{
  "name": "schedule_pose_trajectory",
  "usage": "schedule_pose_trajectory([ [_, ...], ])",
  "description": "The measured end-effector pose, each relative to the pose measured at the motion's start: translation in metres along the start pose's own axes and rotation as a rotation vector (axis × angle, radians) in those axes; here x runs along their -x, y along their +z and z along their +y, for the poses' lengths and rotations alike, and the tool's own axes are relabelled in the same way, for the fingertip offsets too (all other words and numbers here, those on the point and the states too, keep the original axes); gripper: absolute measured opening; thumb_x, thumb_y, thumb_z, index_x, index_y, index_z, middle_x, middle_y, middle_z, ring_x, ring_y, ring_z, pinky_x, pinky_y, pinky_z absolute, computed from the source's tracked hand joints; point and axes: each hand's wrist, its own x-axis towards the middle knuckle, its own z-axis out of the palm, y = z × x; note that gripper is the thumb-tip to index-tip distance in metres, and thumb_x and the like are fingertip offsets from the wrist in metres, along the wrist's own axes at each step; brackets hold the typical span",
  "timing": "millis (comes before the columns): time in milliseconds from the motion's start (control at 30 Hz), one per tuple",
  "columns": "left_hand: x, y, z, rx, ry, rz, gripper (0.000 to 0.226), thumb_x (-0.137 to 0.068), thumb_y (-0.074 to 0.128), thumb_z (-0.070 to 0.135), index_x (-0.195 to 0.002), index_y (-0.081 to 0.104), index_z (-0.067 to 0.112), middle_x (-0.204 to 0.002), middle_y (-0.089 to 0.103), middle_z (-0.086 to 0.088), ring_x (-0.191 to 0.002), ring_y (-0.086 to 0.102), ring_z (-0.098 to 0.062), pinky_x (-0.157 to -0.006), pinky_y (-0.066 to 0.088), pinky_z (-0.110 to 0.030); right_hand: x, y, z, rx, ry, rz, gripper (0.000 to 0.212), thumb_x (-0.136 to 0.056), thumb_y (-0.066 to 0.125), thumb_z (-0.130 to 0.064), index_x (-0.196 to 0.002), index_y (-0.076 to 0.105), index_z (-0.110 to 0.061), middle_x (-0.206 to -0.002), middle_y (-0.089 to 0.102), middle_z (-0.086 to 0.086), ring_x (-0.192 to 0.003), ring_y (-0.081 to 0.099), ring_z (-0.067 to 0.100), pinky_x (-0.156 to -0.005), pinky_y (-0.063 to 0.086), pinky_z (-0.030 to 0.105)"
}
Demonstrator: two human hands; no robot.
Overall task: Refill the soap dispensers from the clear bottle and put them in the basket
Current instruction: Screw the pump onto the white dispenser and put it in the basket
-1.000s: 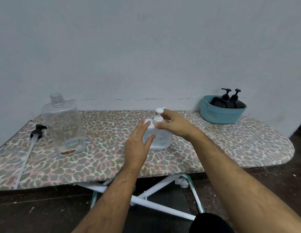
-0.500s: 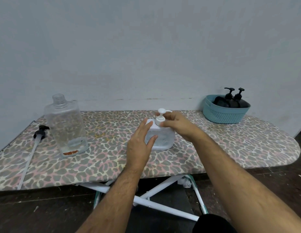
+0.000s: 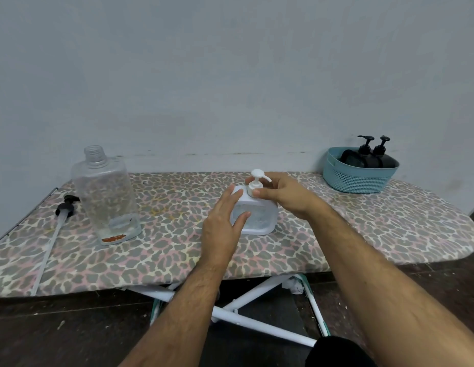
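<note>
A squat white soap dispenser (image 3: 262,217) with a white pump stands upright in the middle of the ironing board (image 3: 177,250). My left hand (image 3: 224,226) grips its left side. My right hand (image 3: 279,193) pinches the collar of its pump (image 3: 257,178) from the right. The large clear bottle (image 3: 106,194) stands uncapped at the left, almost empty. Its black pump with a long tube (image 3: 58,226) lies flat beside it. At the far right sits the teal basket (image 3: 357,178) with two black dispensers (image 3: 373,156) inside.
The leopard-print board runs along a pale wall. Its white crossed legs (image 3: 257,305) stand on a dark floor below my arms. A metal rack edge (image 3: 24,215) sticks out at the board's left end.
The pump's spout has turned from pointing up and away to pointing right under my right hand. My view has shifted slightly; the left hand stays on the dispenser body.
</note>
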Motion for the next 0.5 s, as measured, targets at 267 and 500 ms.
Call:
schedule_pose_trajectory([
  [267, -0.001, 0.002, -0.002, -0.003, -0.011, 0.011, 0.052, -0.091, 0.070, 0.024, -0.140, 0.053, 0.025, -0.149, 0.042, 0.015, -0.132, 0.033, 0.007, -0.108, 0.026, -0.013, 0.000, 0.014, 0.003, 0.349, -0.106, 0.194, 0.010, -0.094, 0.068, -0.024, -0.102, 0.068, -0.020, -0.103, 0.069, -0.002, -0.091, 0.065, 0.011, -0.077, 0.047, 0.026],
  [500, -0.001, 0.003, -0.004, 0.022, 0.007, 0.014, 0.050, -0.091, 0.069, 0.023, -0.139, 0.054, 0.022, -0.150, 0.046, 0.008, -0.138, 0.041, -0.007, -0.112, 0.029, -0.017, -0.001, 0.038, 0.013, 0.510, -0.171, 0.426, 0.027, -0.094, 0.066, -0.026, -0.115, 0.068, -0.010, -0.109, 0.060, 0.006, -0.104, 0.052, 0.018, -0.086, 0.037, 0.029],
])
